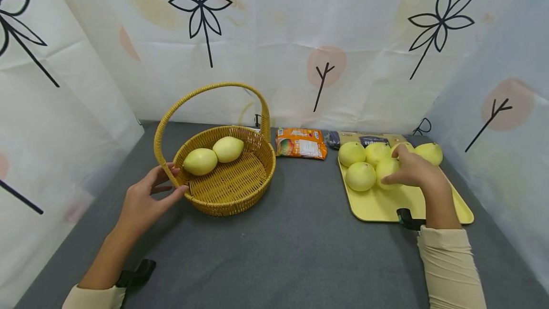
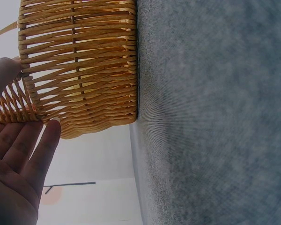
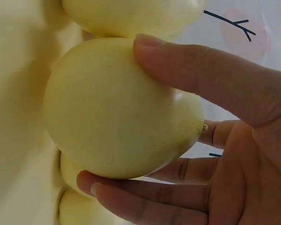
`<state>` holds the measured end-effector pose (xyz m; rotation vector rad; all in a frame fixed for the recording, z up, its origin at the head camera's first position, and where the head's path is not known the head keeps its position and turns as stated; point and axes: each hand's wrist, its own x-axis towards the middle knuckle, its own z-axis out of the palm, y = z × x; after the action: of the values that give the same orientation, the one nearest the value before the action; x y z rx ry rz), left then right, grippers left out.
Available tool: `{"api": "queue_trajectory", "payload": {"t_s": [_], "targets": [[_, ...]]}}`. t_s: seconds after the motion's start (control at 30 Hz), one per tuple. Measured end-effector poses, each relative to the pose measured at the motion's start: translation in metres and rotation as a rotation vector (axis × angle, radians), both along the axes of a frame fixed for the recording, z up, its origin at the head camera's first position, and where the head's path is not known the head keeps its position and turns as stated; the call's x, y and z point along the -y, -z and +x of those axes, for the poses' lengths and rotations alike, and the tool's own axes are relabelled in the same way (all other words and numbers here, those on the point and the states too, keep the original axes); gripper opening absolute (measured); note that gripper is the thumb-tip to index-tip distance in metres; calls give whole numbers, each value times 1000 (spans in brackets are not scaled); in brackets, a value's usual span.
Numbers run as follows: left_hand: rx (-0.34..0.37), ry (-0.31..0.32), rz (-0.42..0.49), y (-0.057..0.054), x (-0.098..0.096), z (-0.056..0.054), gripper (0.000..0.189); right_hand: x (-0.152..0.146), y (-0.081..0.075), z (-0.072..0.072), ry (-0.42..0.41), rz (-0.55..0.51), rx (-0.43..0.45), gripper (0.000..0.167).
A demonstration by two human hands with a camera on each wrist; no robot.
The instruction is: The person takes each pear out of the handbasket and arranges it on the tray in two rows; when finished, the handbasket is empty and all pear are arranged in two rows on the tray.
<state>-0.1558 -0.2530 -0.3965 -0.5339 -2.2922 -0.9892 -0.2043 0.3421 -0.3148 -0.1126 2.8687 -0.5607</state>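
A woven basket (image 1: pixel 227 190) with a tall arched handle (image 1: pixel 214 87) stands left of the middle, holding two pale yellow pears (image 1: pixel 200 161). My left hand (image 1: pixel 147 199) holds its near left side at the foot of the handle, thumb and fingers on either side of the rim; the left wrist view shows the fingertips at the basket wall (image 2: pixel 84 70). On the right, my right hand (image 1: pixel 413 168) grips a pear (image 3: pixel 112 108) between thumb and fingers, at the front of several pears on a yellow tray (image 1: pixel 373 206).
An orange packet (image 1: pixel 301 143) lies at the back, between basket and tray. Behind the tray is a long tan and dark package (image 1: pixel 366 138). A patterned white curtain (image 1: pixel 274 61) hangs behind the grey tabletop (image 1: pixel 283 252).
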Motion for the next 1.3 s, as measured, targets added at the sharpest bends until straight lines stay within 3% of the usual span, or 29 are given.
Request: {"api": "queue_trajectory", "payload": {"t_s": [0.43, 0.7, 1.1, 1.3], "targets": [[7, -7, -4, 0, 0, 0, 61, -3, 11, -6, -73, -66, 29, 81], [-2, -5, -7, 1, 1, 0, 62, 2, 6, -3, -10, 3, 100, 76], [-8, 9, -13, -2, 0, 0, 63, 1, 1, -2, -65, -3, 4, 83], [-9, 6, -9, -1, 1, 0, 62, 26, -10, -6, -67, -16, -134, 68]]}}
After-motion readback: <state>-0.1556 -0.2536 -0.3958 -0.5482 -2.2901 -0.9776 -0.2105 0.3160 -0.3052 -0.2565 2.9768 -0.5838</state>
